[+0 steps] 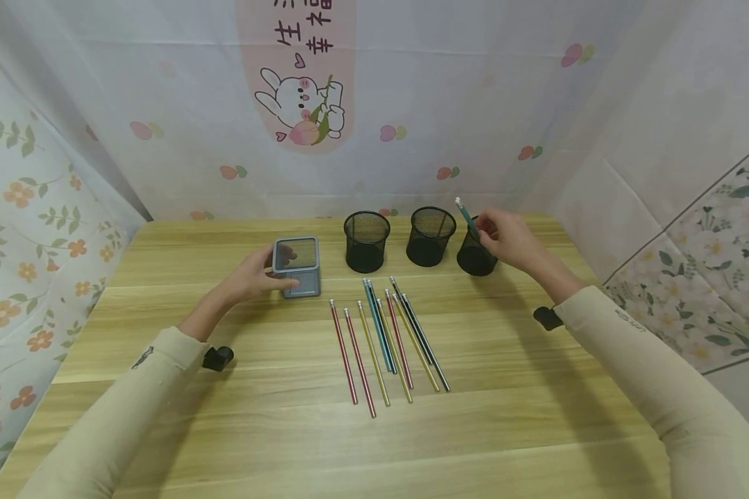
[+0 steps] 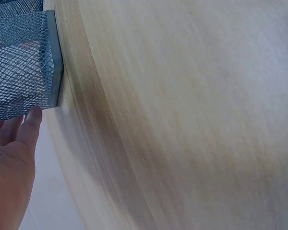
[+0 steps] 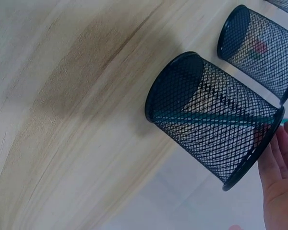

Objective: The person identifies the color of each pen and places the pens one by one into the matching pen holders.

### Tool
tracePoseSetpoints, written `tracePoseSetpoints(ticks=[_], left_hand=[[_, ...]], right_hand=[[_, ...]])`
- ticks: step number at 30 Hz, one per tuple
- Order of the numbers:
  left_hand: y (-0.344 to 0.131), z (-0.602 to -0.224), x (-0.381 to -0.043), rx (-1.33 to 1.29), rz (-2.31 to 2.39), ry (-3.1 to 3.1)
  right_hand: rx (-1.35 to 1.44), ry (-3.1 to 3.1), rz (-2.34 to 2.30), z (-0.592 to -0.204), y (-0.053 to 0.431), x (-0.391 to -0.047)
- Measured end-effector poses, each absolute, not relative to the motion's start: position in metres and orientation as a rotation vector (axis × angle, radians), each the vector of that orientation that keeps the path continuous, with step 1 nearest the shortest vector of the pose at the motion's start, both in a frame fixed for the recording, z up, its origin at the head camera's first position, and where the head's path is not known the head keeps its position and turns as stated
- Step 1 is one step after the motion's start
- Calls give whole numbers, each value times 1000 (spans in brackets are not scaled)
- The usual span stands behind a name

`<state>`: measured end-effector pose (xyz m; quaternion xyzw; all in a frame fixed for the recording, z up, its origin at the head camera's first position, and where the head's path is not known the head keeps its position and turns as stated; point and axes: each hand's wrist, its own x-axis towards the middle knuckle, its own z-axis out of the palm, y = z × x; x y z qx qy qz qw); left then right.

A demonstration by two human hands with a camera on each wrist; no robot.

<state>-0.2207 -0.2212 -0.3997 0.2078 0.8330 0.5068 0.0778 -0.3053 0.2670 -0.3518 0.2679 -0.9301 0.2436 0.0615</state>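
Note:
My left hand (image 1: 252, 276) holds a square grey mesh pen holder (image 1: 301, 283) by its left side, thumb across the front and fingers behind. In the left wrist view the mesh wall of this pen holder (image 2: 19, 72) stands on the table beside the fingertips. At the far right, my right hand (image 1: 508, 235) pinches a green pencil (image 1: 466, 214) near its upper part, eraser end up. The pencil slants down into a round black mesh pen cup (image 1: 476, 262). Through the mesh in the right wrist view, the pencil (image 3: 206, 118) reaches down to the bottom of the cup.
Two more round black mesh cups (image 1: 365, 253) stand between my hands towards the back. Several red, yellow, blue and black pencils (image 1: 374, 339) lie side by side on the wooden table (image 1: 274, 430). A printed curtain (image 1: 449, 104) hangs behind the table's back edge.

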Motion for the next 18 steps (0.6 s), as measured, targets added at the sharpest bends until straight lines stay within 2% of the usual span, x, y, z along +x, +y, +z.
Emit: tracePoseSetpoints(ticks=[8,18], left_hand=[[-227,-417,-231,615,1525,2498],[-220,-394,-218,610,1492,2510]], right_hand=[[861,-2782,726,-348,258,-298],[836,-2617,718,-340,255,-290]])
